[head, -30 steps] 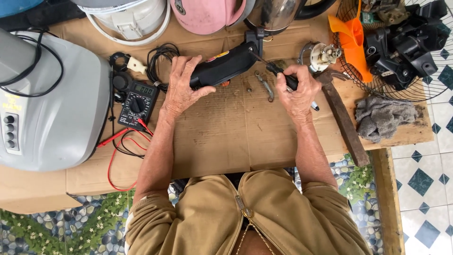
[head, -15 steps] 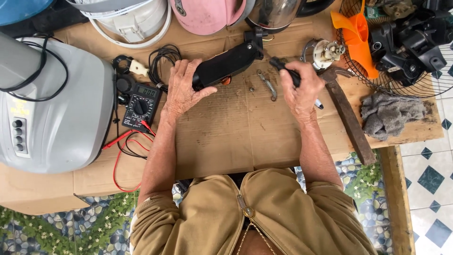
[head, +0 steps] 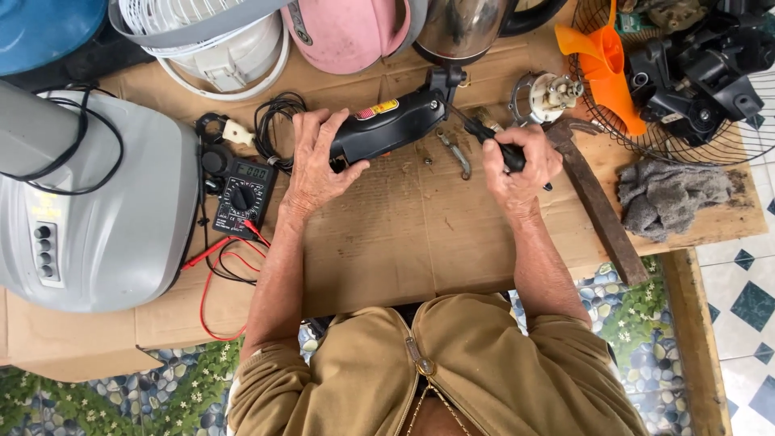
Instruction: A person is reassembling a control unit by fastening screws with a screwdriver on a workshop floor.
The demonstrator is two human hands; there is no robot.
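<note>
My left hand [head: 317, 157] grips a black appliance handle [head: 391, 125] with a red and yellow label, lying on the cardboard-covered table [head: 387, 242]. My right hand [head: 521, 165] is closed round the black grip of a screwdriver [head: 492, 139], whose thin shaft points up-left at the far end of the handle. A small metal bracket [head: 457, 153] lies on the cardboard between my hands. A little screw sits beside it.
A black multimeter [head: 245, 196] with red and black leads lies left of my left hand, next to a grey appliance [head: 97, 210]. A hammer [head: 593, 198], grey rag [head: 666, 198], orange funnel [head: 605, 60], small motor [head: 549, 95], fan grille with black parts [head: 694, 73] and pink cooker [head: 347, 32] surround.
The hands stay on the black handle and the screwdriver, with only a slight shift of the view. The handle has turned slightly under my left hand.
</note>
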